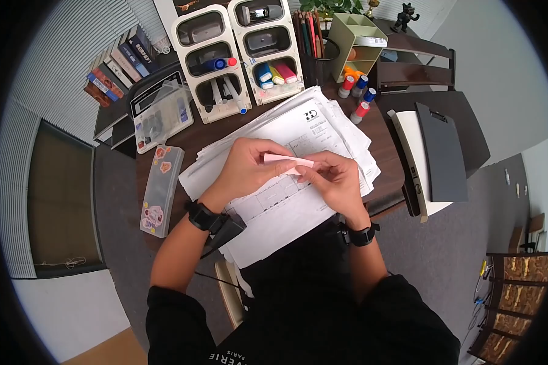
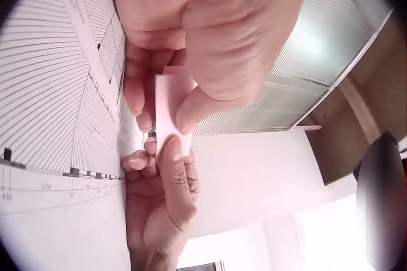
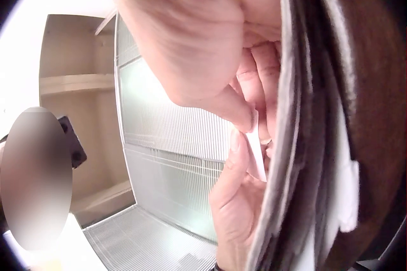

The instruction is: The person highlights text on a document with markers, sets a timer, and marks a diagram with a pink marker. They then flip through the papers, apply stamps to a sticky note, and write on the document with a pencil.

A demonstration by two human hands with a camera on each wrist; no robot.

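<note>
A small folded piece of pale pink paper (image 1: 275,158) is held between both hands above a stack of printed sheets (image 1: 271,234). My left hand (image 1: 248,167) pinches its left part, thumb on the near face and fingers behind. On the right end, my right hand (image 1: 340,182) pinches it with thumb and fingers. The left wrist view shows the pink paper (image 2: 166,102) as a narrow strip in layers, both thumbs pressed on its face. From the right wrist, the paper (image 3: 256,156) appears nearly edge-on between the fingertips.
A clear pencil case (image 1: 162,191) with stickers lies left of the sheets. Behind stand white organizers (image 1: 216,64) with pens and highlighters, and a black mesh pen cup (image 1: 323,61). Red- and blue-capped bottles (image 1: 360,112) stand at the right, beside a chair holding a dark folder (image 1: 439,158).
</note>
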